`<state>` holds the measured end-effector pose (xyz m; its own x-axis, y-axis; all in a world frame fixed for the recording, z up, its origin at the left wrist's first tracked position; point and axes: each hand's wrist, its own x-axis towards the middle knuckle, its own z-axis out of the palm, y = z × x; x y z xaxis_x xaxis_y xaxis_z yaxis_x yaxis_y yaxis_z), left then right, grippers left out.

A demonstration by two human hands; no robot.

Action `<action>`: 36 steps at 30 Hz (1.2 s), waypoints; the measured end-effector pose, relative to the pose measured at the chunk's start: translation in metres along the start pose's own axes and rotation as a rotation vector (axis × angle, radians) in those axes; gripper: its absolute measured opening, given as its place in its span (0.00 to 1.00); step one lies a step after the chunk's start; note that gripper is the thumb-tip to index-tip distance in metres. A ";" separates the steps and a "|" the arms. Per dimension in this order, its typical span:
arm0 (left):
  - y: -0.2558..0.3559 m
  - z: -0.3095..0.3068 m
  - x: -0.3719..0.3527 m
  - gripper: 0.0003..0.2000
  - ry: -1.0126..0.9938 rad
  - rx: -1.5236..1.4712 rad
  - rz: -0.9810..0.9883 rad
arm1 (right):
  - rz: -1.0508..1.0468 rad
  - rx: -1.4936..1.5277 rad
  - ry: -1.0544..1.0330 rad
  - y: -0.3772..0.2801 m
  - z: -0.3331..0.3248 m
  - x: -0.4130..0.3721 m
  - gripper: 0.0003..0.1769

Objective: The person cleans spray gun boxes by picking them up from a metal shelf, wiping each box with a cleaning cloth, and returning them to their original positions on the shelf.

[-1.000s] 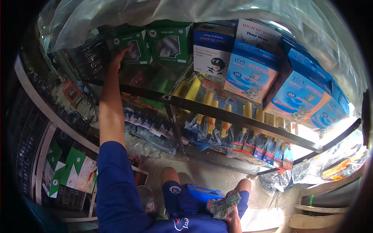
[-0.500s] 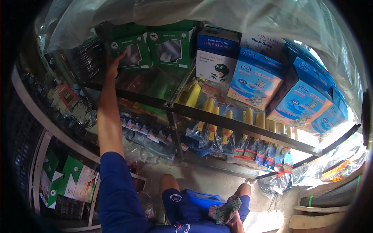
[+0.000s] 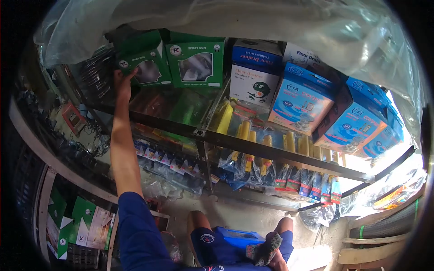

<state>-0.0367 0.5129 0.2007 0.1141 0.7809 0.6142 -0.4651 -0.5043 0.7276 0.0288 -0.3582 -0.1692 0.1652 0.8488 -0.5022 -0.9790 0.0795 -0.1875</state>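
At the left end of the shelf, my left hand [image 3: 123, 83] grips the left edge of a green spray gun box [image 3: 147, 70], thumb on its front and the other fingers at its side. A second green spray gun box [image 3: 195, 64] stands right beside it. Down by my lap, my right hand [image 3: 279, 262] is closed around a crumpled grey-green rag [image 3: 264, 253]; part of its fingers is hidden by the cloth.
Floor drainer boxes [image 3: 251, 86] and blue boxes [image 3: 300, 101] stand farther right on the glass shelf. A dark metal rail [image 3: 280, 156] runs along its front. Yellow-handled packaged tools [image 3: 246, 149] lie below. Clear plastic sheeting [image 3: 253, 22] hangs above. A blue stool [image 3: 239, 235] is between my legs.
My left hand has shifted to the left edge of the spray gun box, which now leans slightly more. The view has shifted a little. My right hand still holds the rag.
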 end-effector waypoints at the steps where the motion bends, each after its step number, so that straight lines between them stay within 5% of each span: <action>1: 0.001 0.000 -0.003 0.28 0.008 -0.024 -0.020 | -0.007 -0.017 -0.018 0.000 -0.002 -0.001 0.42; 5: -0.006 0.003 0.004 0.29 0.062 0.017 -0.021 | -0.121 -0.163 -0.206 0.002 -0.010 0.001 0.42; 10: -0.012 0.004 0.019 0.29 0.019 0.098 0.028 | 0.153 0.247 0.061 -0.004 0.049 -0.006 0.40; 17: -0.003 0.025 0.003 0.25 -0.003 0.305 0.141 | 0.041 -0.082 0.160 0.003 0.006 0.000 0.37; 20: 0.002 0.020 0.012 0.34 -0.196 0.362 0.202 | 0.039 -0.102 0.160 0.003 0.006 0.000 0.37; 23: 0.002 0.029 0.001 0.40 0.058 0.827 0.602 | 0.031 -0.139 0.155 0.002 0.009 -0.002 0.36; 26: 0.060 0.079 -0.045 0.41 0.160 1.068 0.782 | 0.008 -0.192 0.129 0.003 0.008 -0.003 0.36; 30: 0.091 0.155 -0.054 0.42 -0.441 0.975 0.978 | 0.066 -0.072 0.191 0.007 -0.002 0.003 0.38; 33: 0.085 0.194 -0.064 0.42 -0.575 1.082 1.008 | 0.049 -0.160 0.244 0.006 0.021 -0.008 0.39; 36: 0.084 0.194 -0.078 0.39 -0.468 0.998 0.970 | 0.032 -0.119 0.180 0.007 0.014 -0.011 0.40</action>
<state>0.0856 0.3381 0.2729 0.4758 -0.0947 0.8744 0.2408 -0.9422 -0.2331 0.0180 -0.3598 -0.1529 0.1630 0.7419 -0.6504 -0.9649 -0.0178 -0.2621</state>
